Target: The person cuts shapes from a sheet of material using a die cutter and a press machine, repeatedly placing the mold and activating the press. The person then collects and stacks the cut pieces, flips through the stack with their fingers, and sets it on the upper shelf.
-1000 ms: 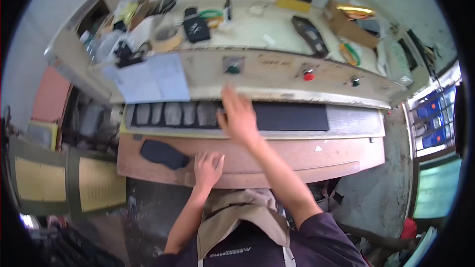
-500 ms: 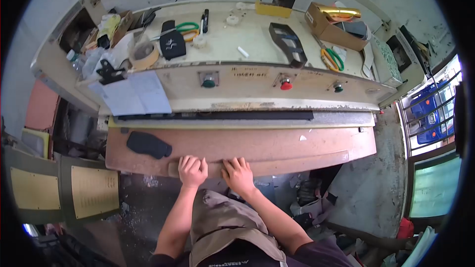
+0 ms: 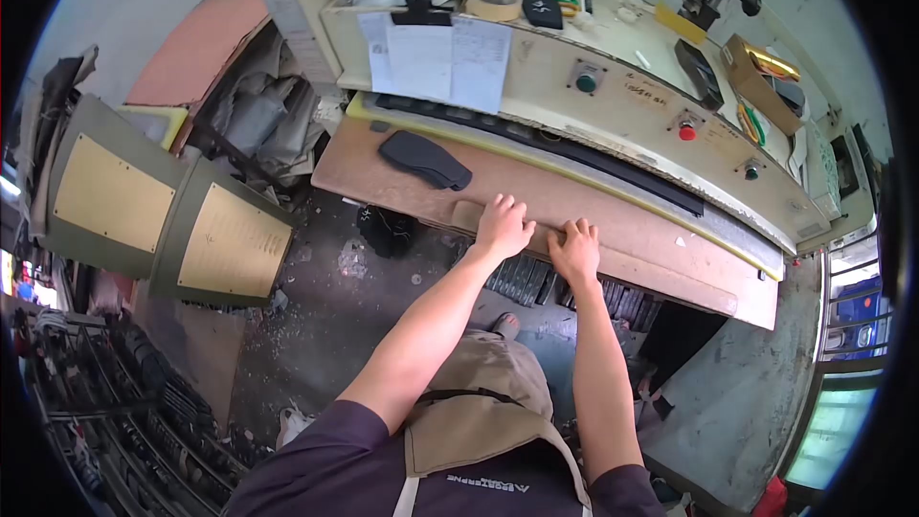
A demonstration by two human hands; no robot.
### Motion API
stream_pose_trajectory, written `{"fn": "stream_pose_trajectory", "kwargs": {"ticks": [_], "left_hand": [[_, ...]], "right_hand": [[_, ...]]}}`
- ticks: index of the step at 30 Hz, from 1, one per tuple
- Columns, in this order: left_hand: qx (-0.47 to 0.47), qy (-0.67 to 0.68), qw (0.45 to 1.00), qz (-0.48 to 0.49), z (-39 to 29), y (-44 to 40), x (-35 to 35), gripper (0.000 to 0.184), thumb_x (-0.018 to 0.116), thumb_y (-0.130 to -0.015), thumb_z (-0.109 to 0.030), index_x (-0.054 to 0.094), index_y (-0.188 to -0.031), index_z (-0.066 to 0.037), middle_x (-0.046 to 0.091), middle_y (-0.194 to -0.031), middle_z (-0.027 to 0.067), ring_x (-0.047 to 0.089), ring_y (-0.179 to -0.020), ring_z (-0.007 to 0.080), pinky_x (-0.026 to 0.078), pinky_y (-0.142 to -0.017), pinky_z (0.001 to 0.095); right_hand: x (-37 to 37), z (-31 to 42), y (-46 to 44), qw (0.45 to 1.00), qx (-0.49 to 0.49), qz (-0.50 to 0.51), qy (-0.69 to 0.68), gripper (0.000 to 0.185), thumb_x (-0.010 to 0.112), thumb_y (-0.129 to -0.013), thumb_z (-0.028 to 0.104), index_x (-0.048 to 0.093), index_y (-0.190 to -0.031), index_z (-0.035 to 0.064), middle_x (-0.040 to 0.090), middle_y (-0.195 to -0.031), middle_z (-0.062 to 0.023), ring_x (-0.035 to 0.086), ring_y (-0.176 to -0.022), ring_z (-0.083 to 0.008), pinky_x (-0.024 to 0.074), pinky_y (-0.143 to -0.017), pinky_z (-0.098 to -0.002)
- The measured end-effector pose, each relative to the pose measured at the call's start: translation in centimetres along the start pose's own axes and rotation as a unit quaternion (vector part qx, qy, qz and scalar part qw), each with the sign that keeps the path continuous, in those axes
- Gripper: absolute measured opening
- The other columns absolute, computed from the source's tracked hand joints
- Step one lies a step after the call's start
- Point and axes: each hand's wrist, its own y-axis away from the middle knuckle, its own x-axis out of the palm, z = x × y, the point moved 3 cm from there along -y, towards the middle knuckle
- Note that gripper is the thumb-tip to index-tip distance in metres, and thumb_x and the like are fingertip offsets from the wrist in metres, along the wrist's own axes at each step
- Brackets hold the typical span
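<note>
A long brown board (image 3: 349, 155) juts out from under the press-like machine, with a raised strip (image 3: 661, 278) along its front. My left hand (image 3: 504, 227) is at the board's front edge, fingers curled over the strip. Just to its right, my right hand (image 3: 575, 251) grips the same edge with bent fingers. Whatever lies under both palms is hidden. A dark, flat, shaped pad (image 3: 425, 160) lies on the board, left of my hands and apart from them.
The machine's front carries a green button (image 3: 586, 82), a red button (image 3: 686, 127) and clipped papers (image 3: 436, 57). On top are a tape roll (image 3: 493, 3) and a cardboard box (image 3: 756, 81). Grey-green panels (image 3: 225, 230) stand at left, near a cluttered rack (image 3: 124, 402).
My view has turned left, so the machine and board appear tilted and farther right. Both hands keep their place at the board's front edge; the dark pad has not moved on it.
</note>
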Motion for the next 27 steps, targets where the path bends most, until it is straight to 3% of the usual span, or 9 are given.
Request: {"fn": "stream_pose_trajectory", "kwargs": {"ticks": [5, 8, 10, 13, 15, 17, 21, 24, 27], "left_hand": [[0.014, 0.006, 0.999, 0.037, -0.1, 3.5, -0.6, 0.023, 0.071, -0.090, -0.024, 0.070, -0.088, -0.001, 0.068, -0.099, 0.0213, 0.063, -0.098, 0.0407, 0.054, -0.089, 0.0481], [0.028, 0.009, 1.000, 0.011, -0.6, 5.6, -1.1, 0.020, 0.073, -0.089, -0.023, 0.068, -0.081, -0.006, 0.065, -0.091, 0.0172, 0.062, -0.089, 0.0373, 0.054, -0.081, 0.0475], [-0.071, 0.039, 0.984, 0.156, -2.0, 5.8, -3.3, 0.029, 0.074, -0.087, -0.025, 0.073, -0.103, -0.001, 0.069, -0.114, 0.0225, 0.064, -0.111, 0.0404, 0.053, -0.098, 0.0476], [0.007, -0.006, 0.995, 0.095, -2.0, 5.8, -4.2, 0.046, 0.075, -0.087, -0.026, 0.067, -0.121, 0.004, 0.064, -0.131, 0.0256, 0.058, -0.127, 0.0414, 0.046, -0.110, 0.0485], [0.084, -0.048, 0.995, 0.030, -2.0, 6.1, -4.2, 0.065, 0.075, -0.086, -0.027, 0.061, -0.138, 0.010, 0.059, -0.148, 0.0287, 0.052, -0.143, 0.0425, 0.039, -0.122, 0.0493], [0.071, -0.008, 0.989, 0.128, -1.2, 8.9, -2.9, 0.090, 0.075, -0.086, -0.029, 0.039, -0.156, 0.015, 0.041, -0.166, 0.0301, 0.033, -0.159, 0.0413, 0.021, -0.133, 0.0513], [0.069, -0.004, 0.988, 0.141, -1.6, 11.1, -4.2, 0.085, 0.074, -0.088, -0.028, 0.042, -0.155, 0.015, 0.045, -0.163, 0.0303, 0.037, -0.157, 0.0416, 0.024, -0.132, 0.0512], [0.064, 0.031, 0.984, 0.162, -1.4, 12.6, -4.7, 0.087, 0.075, -0.087, -0.029, 0.042, -0.157, 0.012, 0.045, -0.164, 0.0272, 0.038, -0.156, 0.0418, 0.027, -0.131, 0.0518], [0.017, 0.115, 0.972, 0.205, -0.9, 12.4, -6.1, 0.088, 0.076, -0.086, -0.028, 0.042, -0.158, 0.009, 0.045, -0.165, 0.0249, 0.040, -0.156, 0.0412, 0.031, -0.129, 0.0516]], "right_hand": [[-0.5, 0.5, 3.8, 0.999, 0.016, 0.037, 0.032, 0.027, 0.068, -0.094, 0.031, 0.072, -0.097, 0.0046, 0.065, -0.107, -0.0162, 0.061, -0.100, -0.0407, 0.0556, -0.087, -0.0482], [0.1, 0.7, 5.6, 0.998, 0.045, 0.038, 0.028, 0.020, 0.072, -0.094, 0.025, 0.068, -0.090, 0.0052, 0.064, -0.102, -0.0146, 0.060, -0.096, -0.0389, 0.0548, -0.085, -0.0468], [-0.7, 2.0, 5.0, 0.994, 0.069, -0.041, -0.076, 0.022, 0.077, -0.091, 0.019, 0.060, -0.087, 0.0057, 0.059, -0.098, -0.0137, 0.059, -0.092, -0.0380, 0.0532, -0.082, -0.0467], [-1.6, 6.5, -0.8, 0.990, 0.053, -0.111, -0.074, 0.030, 0.081, -0.087, 0.018, 0.054, -0.092, 0.0061, 0.054, -0.098, -0.0144, 0.057, -0.091, -0.0377, 0.0520, -0.080, -0.0469], [-0.9, 8.3, -5.3, 0.987, 0.088, -0.117, -0.069, 0.042, 0.084, -0.086, 0.027, 0.053, -0.102, 0.0050, 0.052, -0.105, -0.0151, 0.058, -0.087, -0.0374, 0.0525, -0.081, -0.0458], [2.0, 8.3, -8.8, 0.988, 0.095, -0.120, -0.020, 0.045, 0.086, -0.084, 0.027, 0.051, -0.102, 0.0055, 0.050, -0.109, -0.0157, 0.058, -0.087, -0.0382, 0.0537, -0.079, -0.0475], [4.4, 9.6, -11.8, 0.991, 0.128, -0.038, 0.003, 0.040, 0.083, -0.083, 0.018, 0.051, -0.103, 0.0056, 0.048, -0.114, -0.0176, 0.059, -0.092, -0.0394, 0.0564, -0.080, -0.0486], [2.1, 11.3, -10.2, 0.986, 0.164, -0.025, -0.013, 0.038, 0.083, -0.081, 0.013, 0.051, -0.101, 0.0063, 0.048, -0.111, -0.0176, 0.059, -0.085, -0.0382, 0.0558, -0.076, -0.0469], [-2.8, 13.5, -7.8, 0.987, 0.134, -0.081, -0.024, 0.035, 0.082, -0.078, 0.005, 0.051, -0.095, 0.0077, 0.049, -0.103, -0.0158, 0.059, -0.078, -0.0358, 0.0545, -0.071, -0.0447]]}}
